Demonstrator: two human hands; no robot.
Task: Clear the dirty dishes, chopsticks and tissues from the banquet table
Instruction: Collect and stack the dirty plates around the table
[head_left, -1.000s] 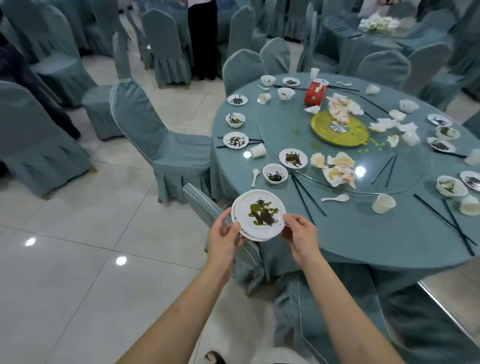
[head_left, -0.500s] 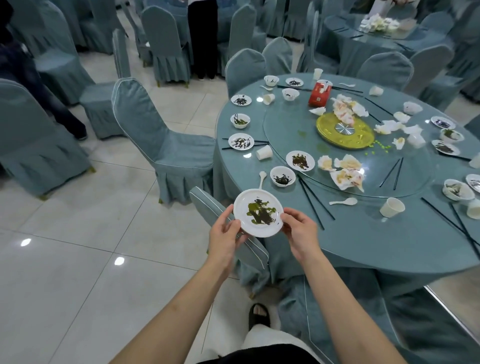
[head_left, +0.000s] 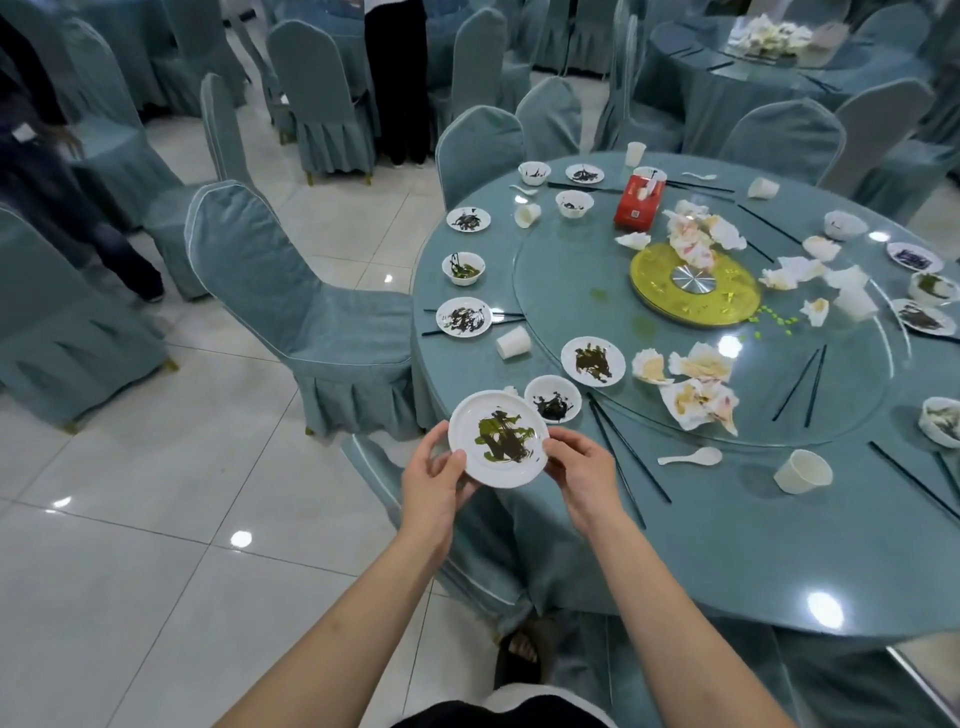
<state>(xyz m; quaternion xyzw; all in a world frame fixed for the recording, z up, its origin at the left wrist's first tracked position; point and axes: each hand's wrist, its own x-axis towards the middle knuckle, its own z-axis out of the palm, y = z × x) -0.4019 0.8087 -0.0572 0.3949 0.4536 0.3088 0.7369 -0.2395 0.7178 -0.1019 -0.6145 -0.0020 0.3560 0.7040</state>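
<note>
Left hand (head_left: 435, 480) and right hand (head_left: 582, 470) grip opposite rims of a round white sauce-smeared plate (head_left: 497, 439), held over the edge of the round teal banquet table (head_left: 727, 545). Just beyond: a small white bowl with dark residue (head_left: 552, 399), then black chopsticks (head_left: 623, 449) and a white spoon (head_left: 691, 457).

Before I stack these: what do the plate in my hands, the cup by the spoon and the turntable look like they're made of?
Plate: glossy white, thin rim, likely ceramic or melamine; can't tell which. Cup: matte white with a thin wall, probably paper or plastic. Turntable: clear glass, judging by the ceiling-light glare and the cloth visible through it.
</note>
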